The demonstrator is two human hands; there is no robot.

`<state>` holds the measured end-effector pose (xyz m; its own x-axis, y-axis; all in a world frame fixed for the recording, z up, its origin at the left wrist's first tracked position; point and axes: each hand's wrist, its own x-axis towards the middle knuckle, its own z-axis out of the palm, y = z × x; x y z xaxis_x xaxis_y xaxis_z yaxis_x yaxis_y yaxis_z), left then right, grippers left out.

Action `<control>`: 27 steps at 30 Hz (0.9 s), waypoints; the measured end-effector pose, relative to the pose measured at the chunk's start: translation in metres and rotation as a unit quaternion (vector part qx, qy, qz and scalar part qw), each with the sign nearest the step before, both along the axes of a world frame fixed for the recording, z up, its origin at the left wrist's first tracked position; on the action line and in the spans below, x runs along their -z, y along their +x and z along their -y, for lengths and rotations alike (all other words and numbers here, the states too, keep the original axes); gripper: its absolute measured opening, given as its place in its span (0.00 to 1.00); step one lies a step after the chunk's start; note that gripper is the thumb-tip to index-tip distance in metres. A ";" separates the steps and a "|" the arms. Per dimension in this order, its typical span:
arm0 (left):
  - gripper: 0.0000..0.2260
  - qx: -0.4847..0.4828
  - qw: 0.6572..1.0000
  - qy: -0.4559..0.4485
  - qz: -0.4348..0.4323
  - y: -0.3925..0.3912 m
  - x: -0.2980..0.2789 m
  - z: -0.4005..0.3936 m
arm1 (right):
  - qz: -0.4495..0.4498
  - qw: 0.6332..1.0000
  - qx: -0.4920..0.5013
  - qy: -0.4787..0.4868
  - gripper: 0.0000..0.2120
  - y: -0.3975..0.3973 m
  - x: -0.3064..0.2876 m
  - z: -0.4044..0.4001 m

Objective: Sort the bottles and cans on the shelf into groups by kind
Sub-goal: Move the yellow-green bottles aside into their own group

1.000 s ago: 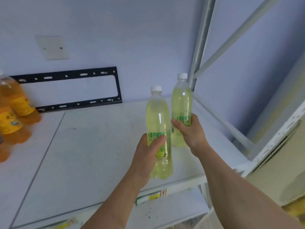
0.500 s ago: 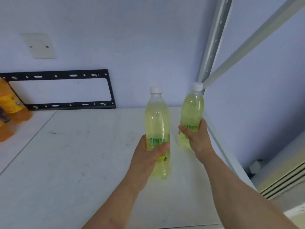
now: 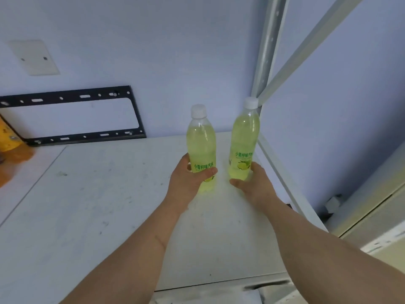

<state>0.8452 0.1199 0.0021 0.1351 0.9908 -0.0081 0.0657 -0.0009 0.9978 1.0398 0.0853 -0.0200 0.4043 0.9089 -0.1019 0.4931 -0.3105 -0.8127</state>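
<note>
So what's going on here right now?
A person is placing two yellow-green lemon soda bottles at the right end of the white shelf. The left hand is wrapped around the left bottle. The right hand is open beside the base of the right bottle, which stands upright near the shelf post. Orange bottles sit at the far left.

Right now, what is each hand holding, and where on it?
The left hand grips a lime soda bottle around its labelled lower body. The right hand is opened beside the second bottle, touching its base at most, not gripping.
</note>
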 end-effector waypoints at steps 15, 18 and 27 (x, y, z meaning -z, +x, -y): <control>0.34 0.073 0.995 0.023 -0.067 0.018 0.004 -0.040 | 0.389 0.903 -0.142 -0.112 0.16 -0.029 -0.005 0.059; 0.33 0.076 0.994 0.019 -0.082 0.018 0.005 -0.039 | 0.385 0.903 -0.154 -0.110 0.17 -0.030 -0.008 0.065; 0.19 0.003 0.766 0.231 -0.599 -0.057 0.003 0.054 | 0.454 0.862 -0.215 -0.065 0.17 -0.064 -0.027 0.099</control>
<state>0.7885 0.0654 -0.0012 0.3100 0.9244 0.2224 0.9334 -0.3404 0.1138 0.9760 -0.0137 0.0075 0.0004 0.9995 -0.0327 1.0000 -0.0005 -0.0033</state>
